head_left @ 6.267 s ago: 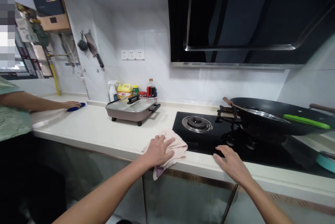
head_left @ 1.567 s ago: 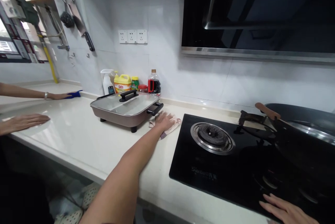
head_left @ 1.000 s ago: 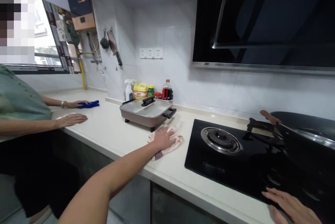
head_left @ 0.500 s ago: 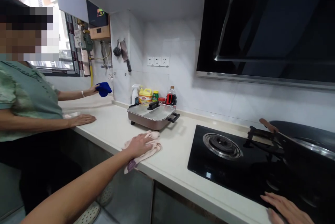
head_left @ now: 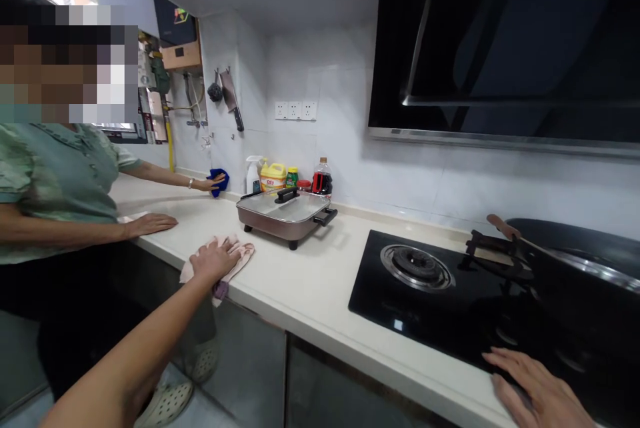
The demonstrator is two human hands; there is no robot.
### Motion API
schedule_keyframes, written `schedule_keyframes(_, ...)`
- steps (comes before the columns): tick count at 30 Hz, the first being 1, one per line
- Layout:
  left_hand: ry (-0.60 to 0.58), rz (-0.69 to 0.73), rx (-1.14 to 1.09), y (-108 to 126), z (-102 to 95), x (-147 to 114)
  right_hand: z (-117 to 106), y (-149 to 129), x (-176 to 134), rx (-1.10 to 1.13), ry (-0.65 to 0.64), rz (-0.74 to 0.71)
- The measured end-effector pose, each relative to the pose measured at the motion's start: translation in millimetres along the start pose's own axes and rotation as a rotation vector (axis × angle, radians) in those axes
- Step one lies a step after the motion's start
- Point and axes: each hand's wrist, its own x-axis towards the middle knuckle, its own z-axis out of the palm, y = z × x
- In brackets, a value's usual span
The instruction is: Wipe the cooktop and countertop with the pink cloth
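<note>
My left hand [head_left: 214, 263] presses a pale pink cloth [head_left: 244, 253] onto the white countertop [head_left: 295, 281], its fingers bent over the fabric. A purplish corner of the cloth hangs over the front edge. Behind the hand stands a brown square electric pan [head_left: 270, 220] with a glass lid and black handles. At the lower right my right hand [head_left: 537, 385] lies at the front edge of the black gas stove [head_left: 395, 311], fingers stretched out and holding nothing.
On the left a person in a green top wipes the wall with a blue cloth [head_left: 218, 183]. A large dark wok [head_left: 590, 295] sits on the stove. Bottles [head_left: 273, 177] line the wall behind the pan. A cleaver [head_left: 231, 98] hangs above; the range hood [head_left: 500, 48] overhangs the stove.
My left hand has slid left along the counter with the pink cloth. My right hand stays at the stove edge. The other person's blue cloth has moved right, onto the wall.
</note>
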Motion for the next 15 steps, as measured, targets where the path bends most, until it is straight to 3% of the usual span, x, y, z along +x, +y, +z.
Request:
schedule_keyframes(6, 0.043, 0.186, -0.009, 36, 1.1, -63, -8, -24, 3, 0.063, 0.015, 0.045)
schedule_keyframes(15, 0.11, 0.697, -0.218, 154, 20.0, -220, -21, -50, 10, 0.094, 0.012, 0.098)
